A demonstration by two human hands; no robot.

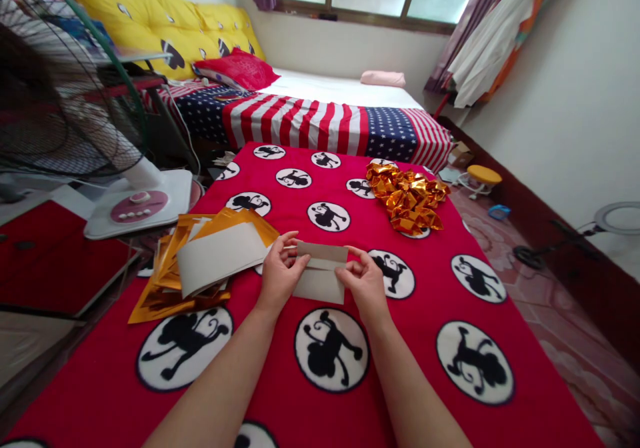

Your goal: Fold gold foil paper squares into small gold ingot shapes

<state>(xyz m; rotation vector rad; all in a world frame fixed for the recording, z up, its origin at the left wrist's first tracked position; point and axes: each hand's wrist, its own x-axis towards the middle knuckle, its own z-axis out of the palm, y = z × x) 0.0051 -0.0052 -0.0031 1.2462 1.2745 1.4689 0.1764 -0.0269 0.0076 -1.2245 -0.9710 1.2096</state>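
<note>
A folded sheet of greyish paper (320, 285) is held between my two hands over the red cloth. It has a crease across it, with a flap along its far part. My left hand (281, 269) pinches its left edge, thumb on top. At the right edge, my right hand (366, 280) grips it the same way, fingers bent. To the left lies a stack of gold-and-white paper sheets (220, 255), with a pale side up on top. Beyond my right hand sits a heap of folded shiny gold paper pieces (407, 198).
A red cloth with black monkey figures in white circles (410, 381) covers the table. An electric fan (140, 201) stands at the left. Behind is a bed with a flag-patterned cover (310, 125). A yellow stool (484, 175) is on the floor at right.
</note>
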